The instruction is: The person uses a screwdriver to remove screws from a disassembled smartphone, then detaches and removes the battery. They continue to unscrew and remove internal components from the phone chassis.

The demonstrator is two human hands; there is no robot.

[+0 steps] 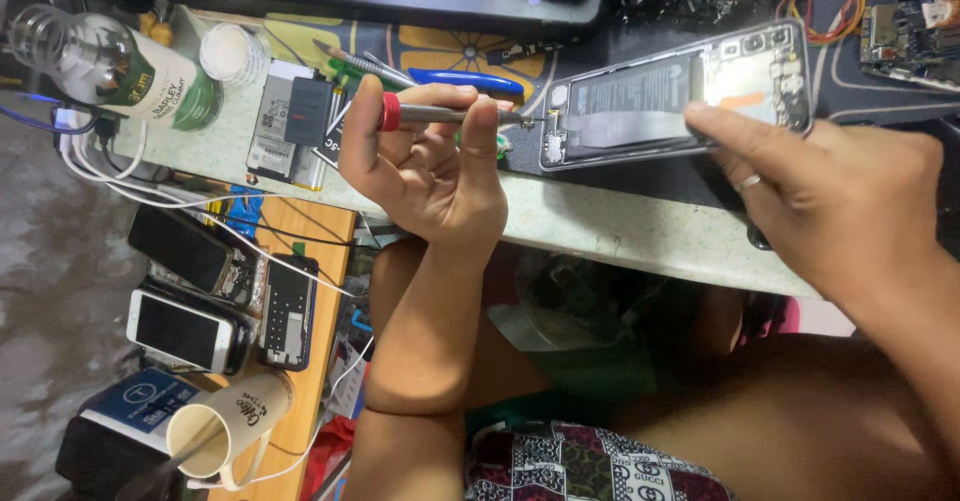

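the opened phone (678,93) lies near the front edge of the worktop (620,226), its back cover already off and the battery and boards bare. my right hand (840,196) clamps its near side with fingers closed on the frame. my left hand (430,161) pinches a red-collared screwdriver (455,114), tip at a screw in the phone's bottom end. the inner parts look still in place, so i judge most of the teardown remains.

Bare arms, one ring, patterned cloth.
Both forearms are uncovered; the right hand (850,196) wears a thin silver band, the left hand (430,166) none, and dark patterned fabric covers the lap.
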